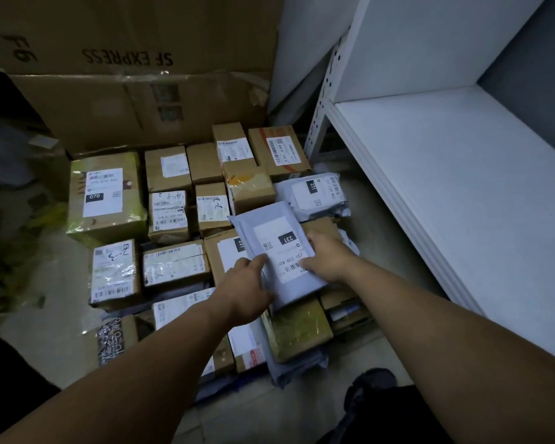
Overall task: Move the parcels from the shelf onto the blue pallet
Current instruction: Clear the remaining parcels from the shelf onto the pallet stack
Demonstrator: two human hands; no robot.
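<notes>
Left hand (244, 283) and right hand (326, 254) each grip one side of the grey mailer bag (281, 248). Long axis points away, over the parcel pile (173, 267).

Left hand (247, 285) and right hand (326, 251) grip grey mailer labelled 231 (279, 248) over packed cardboard parcels (170, 203); white shelf (462, 187) at right.

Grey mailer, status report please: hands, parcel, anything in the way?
Left hand and right hand both grip grey mailer. Mailer label up, over the boxed parcels. No obstruction seen.
</notes>
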